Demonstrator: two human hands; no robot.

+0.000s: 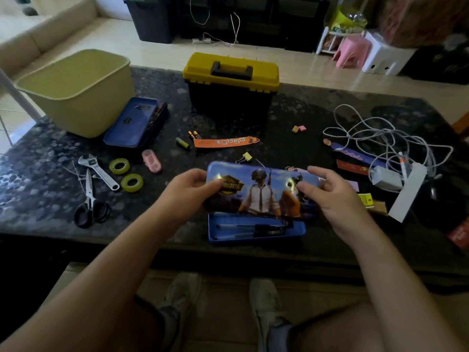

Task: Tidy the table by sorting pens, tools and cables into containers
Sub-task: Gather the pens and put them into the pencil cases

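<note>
Blue, with printed artwork, the lid (pixel 264 191) was held over the tray (pixel 256 236) at the near edge of the surface (pixel 291 115); pens (pixel 251 227) lay in the tray. Left hand (pixel 195 185) grip: fingers curled round the lid's left end. Right hand (pixel 337 196) grip: thumb pinching the right end, fingers loosely spread. Scissors (pixel 88 199), wrench (pixel 99 171) and tape rolls (pixel 119 165) lay left; tangled cables (pixel 380 138) and a power strip (pixel 408 194) crowded the right. A closed toolbox (pixel 231 82) and bin (pixel 76 90) stood at the far edge. Batteries (pixel 182 143) and a bookmark (pixel 225 142) lay between, bare surface around them.
</note>
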